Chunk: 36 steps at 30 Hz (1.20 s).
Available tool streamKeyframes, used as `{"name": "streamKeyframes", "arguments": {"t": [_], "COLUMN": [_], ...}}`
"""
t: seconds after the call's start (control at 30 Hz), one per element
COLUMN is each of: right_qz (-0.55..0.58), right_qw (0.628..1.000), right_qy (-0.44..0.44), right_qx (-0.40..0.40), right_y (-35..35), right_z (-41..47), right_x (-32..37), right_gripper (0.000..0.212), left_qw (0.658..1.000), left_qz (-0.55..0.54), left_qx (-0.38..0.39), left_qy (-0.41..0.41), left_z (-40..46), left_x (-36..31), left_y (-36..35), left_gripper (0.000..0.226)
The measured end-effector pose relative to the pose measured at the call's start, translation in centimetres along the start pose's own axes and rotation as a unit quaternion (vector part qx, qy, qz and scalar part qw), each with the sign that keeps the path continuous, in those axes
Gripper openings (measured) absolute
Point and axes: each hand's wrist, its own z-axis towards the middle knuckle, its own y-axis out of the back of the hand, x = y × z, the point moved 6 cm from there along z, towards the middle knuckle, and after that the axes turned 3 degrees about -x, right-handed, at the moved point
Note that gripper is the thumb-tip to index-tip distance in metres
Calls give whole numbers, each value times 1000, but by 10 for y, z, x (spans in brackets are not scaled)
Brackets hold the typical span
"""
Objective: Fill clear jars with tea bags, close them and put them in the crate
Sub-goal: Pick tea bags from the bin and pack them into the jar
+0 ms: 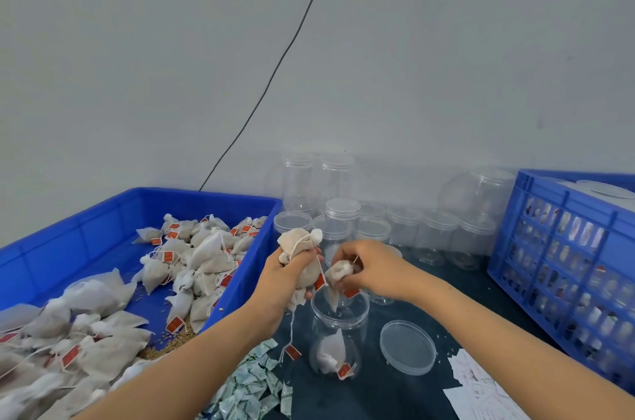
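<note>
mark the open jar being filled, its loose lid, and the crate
open jar (338,323), head view, on the clear wall below the rim.
loose lid (408,347), head view, on the flat centre of the lid lying right of the jar.
crate (563,247), head view, on its latticed front wall.

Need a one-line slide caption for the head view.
Left hand grips a bunch of tea bags while right hand lowers one into the open jar.
</note>
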Motion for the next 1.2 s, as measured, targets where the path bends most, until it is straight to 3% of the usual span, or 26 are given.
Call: {"name": "streamKeyframes", "arguments": {"t": [0.13, 0.2, 0.27, 0.33, 0.43, 0.5, 0.57, 0.77, 0.87, 0.97, 1.1, 1.13, 1.2], "right_qz": [-84, -39, 79, 145, 55, -9, 9, 174, 207, 162, -20, -43, -32], "right_qw": [994, 999, 991, 980, 991, 990, 989, 972, 969, 983, 998, 997, 999], "right_qy": [-9, 5, 30, 70, 115, 124, 112, -4, -58, -59, -25, -18, 3], "right_qx": [62, -7, -102, -116, -51, -63, -100, -157, -119, -56, 61, 65, -12], "right_y": [-10, -1, 10, 11, -2, -4, 1, 26, 33, 27, -3, -8, -7], "right_z": [3, 5, 5, 5, 6, 7, 6, 1, 0, -1, -4, -3, 0], "right_x": [-2, 4, 13, 24, 34, 33, 31, 5, -8, -12, -11, -12, -6], "right_gripper": [41, 39, 28, 18, 34, 37, 29, 16, 14, 16, 27, 29, 25], "left_qw": [1000, 999, 997, 987, 964, 964, 964, 977, 983, 992, 996, 992, 981], "left_qz": [-2, 31, 65, 138, 244, 238, 231, 178, 157, 105, -67, -107, -168], "left_qx": [10, 9, 25, 42, 39, 51, 65, 24, 7, 21, 53, 60, 74], "left_qy": [-7, -12, -29, -67, -101, -104, -113, -119, -95, -69, 12, 33, 66], "left_z": [1, 1, 1, 2, 4, 4, 2, 3, 3, 1, -1, -1, -2], "left_x": [-2, -1, 0, -1, -2, -2, -3, -14, -13, -12, -9, -8, -7], "left_y": [3, 4, 3, 0, 0, -2, -4, 5, 9, 8, 1, 0, -2], "left_gripper": [25, 23, 15, 12, 21, 30, 40, 42, 38, 33, 19, 20, 28]}}
